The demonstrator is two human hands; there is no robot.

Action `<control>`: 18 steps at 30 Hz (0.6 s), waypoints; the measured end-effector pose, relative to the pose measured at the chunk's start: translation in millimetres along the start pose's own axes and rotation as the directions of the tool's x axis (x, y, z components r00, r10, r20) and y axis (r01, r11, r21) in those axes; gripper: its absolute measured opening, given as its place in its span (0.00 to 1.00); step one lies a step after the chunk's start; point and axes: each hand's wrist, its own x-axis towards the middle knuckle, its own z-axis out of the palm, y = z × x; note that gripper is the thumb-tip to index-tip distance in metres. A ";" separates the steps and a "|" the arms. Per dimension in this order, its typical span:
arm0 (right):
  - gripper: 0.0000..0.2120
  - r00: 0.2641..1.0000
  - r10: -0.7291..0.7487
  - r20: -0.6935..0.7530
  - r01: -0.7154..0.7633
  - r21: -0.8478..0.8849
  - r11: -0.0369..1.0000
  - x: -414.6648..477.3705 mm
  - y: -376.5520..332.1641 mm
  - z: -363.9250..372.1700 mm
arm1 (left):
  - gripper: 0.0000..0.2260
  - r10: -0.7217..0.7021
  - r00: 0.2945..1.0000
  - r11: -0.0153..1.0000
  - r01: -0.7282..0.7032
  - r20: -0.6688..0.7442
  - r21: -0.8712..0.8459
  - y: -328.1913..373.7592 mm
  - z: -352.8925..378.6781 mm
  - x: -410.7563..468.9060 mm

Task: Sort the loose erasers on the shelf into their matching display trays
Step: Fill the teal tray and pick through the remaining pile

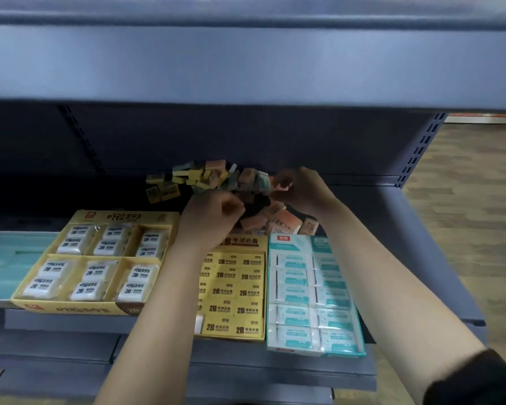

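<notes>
Dark sleeve cuff [479, 378] at the near edge, and both bare forearms reach over the trays to the heap of loose yellow, orange and teal block erasers [214, 176] at the back of the grey metal shelf [421, 244]. Right hand [300, 190] sits nearer the orange ones; its grip pinches a small orange eraser [281, 182], too blurred to give its long axis. Left hand [211, 213] curls at the heap's front. Holding anything? I cannot tell. Toward us sit 3 trays: yellow card tray [70, 308] with wrapped white erasers in 6 compartments, yellow 2B tray [247, 242] nearly full, teal-and-white tray [292, 240] packed. No orange tray shows.
</notes>
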 end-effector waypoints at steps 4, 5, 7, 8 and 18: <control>0.09 1.000 -0.001 0.014 0.002 -0.093 0.996 21.2 -5.0 11.3 | 0.06 -0.046 0.998 0.997 0.049 -0.050 0.053 -8.1 -3.4 24.2; 0.10 1.000 0.005 0.014 -0.004 -0.127 0.992 24.8 -5.3 13.8 | 0.08 -0.057 0.997 0.996 0.060 -0.052 0.059 -8.6 -3.5 29.9; 0.11 1.000 0.022 0.010 -0.020 -0.173 0.985 29.9 -5.4 18.2 | 0.10 -0.061 0.997 0.996 0.064 -0.050 0.055 -9.7 -2.1 40.9; 0.11 1.000 0.027 0.006 -0.025 -0.188 0.982 31.6 -5.2 19.9 | 0.10 -0.055 0.997 0.997 0.057 -0.046 0.053 -10.4 -0.7 45.7; 0.15 0.999 0.015 -0.037 -0.023 -0.222 0.975 31.4 -4.3 24.1 | 0.11 -0.064 0.995 0.990 0.074 -0.082 0.119 -10.0 16.9 72.9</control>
